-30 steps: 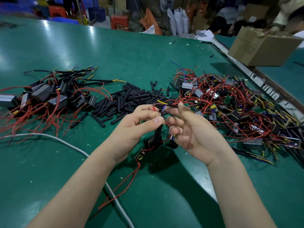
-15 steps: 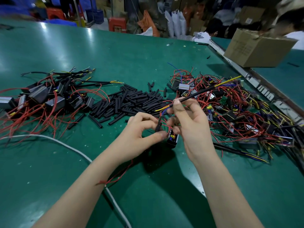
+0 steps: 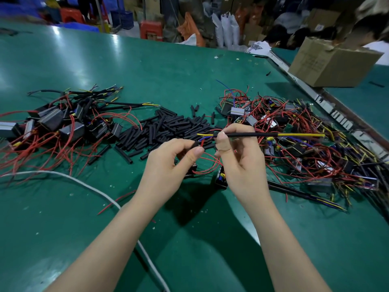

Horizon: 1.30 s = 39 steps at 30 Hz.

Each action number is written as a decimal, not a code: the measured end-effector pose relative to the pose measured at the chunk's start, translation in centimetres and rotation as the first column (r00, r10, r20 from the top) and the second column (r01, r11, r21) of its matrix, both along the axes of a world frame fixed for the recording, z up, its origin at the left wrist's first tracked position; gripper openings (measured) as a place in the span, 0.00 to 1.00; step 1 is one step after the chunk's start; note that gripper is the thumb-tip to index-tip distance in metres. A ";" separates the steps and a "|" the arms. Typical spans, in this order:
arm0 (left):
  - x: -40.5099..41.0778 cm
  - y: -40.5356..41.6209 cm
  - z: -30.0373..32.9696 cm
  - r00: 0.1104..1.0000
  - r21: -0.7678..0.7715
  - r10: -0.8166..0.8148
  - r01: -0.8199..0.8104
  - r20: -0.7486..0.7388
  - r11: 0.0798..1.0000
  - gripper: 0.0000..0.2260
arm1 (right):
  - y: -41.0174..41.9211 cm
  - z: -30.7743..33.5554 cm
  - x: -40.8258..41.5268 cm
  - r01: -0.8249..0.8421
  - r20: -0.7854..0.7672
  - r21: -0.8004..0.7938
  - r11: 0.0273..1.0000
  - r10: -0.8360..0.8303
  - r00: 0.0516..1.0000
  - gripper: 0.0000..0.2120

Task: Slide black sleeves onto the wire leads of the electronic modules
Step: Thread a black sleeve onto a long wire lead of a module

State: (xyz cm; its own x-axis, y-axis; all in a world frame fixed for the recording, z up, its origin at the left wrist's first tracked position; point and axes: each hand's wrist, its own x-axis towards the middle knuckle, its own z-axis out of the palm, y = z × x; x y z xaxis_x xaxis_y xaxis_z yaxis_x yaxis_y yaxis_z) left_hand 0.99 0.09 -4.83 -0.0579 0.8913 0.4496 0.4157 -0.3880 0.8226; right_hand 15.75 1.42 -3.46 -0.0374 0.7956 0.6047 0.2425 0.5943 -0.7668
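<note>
A green table point(image 3: 147, 66) fills the view, and both hands work above its near middle. To the right of the fingers, spreading out past the right wrist, lies a tangled pile of modules point(image 3: 315, 157) with red, yellow and blue leads. Far to the left of the fingers sits a second pile of sleeved modules point(image 3: 63, 125), their black blocks bunched together and red wires trailing toward the table's near edge. Between these two piles, just beyond the fingertips, lies a heap of loose black sleeves point(image 3: 168, 129). A cardboard box point(image 3: 332, 64) stands well beyond the right hand, at the far right. A white cable point(image 3: 88, 186) curves across the table to the left of the left forearm and passes under it.

The right hand point(image 3: 240, 159) has its fingers curled, thumb and forefinger pinching the near end of a long black sleeve point(image 3: 246, 135). The sleeve runs level from those fingertips out to the right, with a yellow lead point(image 3: 301, 135) emerging from its far end and short yellow and blue wire showing at the fingertip end. The left hand point(image 3: 168, 163) pinches a short black piece point(image 3: 195, 144) between thumb and forefinger, its tip just left of the right thumb, close but apart. Below the fingers hangs a small module point(image 3: 221, 178), beside the right palm, red leads looping between the hands.
</note>
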 end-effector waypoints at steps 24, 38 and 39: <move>0.0 0.0 0.6 0.981 0.133 0.065 -0.041 -0.181 0.990 0.11 | 0.3 0.9 1.5 -0.220 -0.053 -0.129 0.967 0.214 0.975 0.03; 0.3 -0.4 1.2 0.993 0.110 0.011 0.002 -0.114 0.994 0.12 | -0.1 1.0 0.9 -0.258 -0.087 -0.210 0.943 0.244 0.966 0.02; 0.2 -0.4 1.2 0.996 0.101 -0.002 0.011 -0.092 0.995 0.13 | -0.2 1.0 0.8 -0.272 -0.155 -0.235 0.933 0.240 0.958 0.03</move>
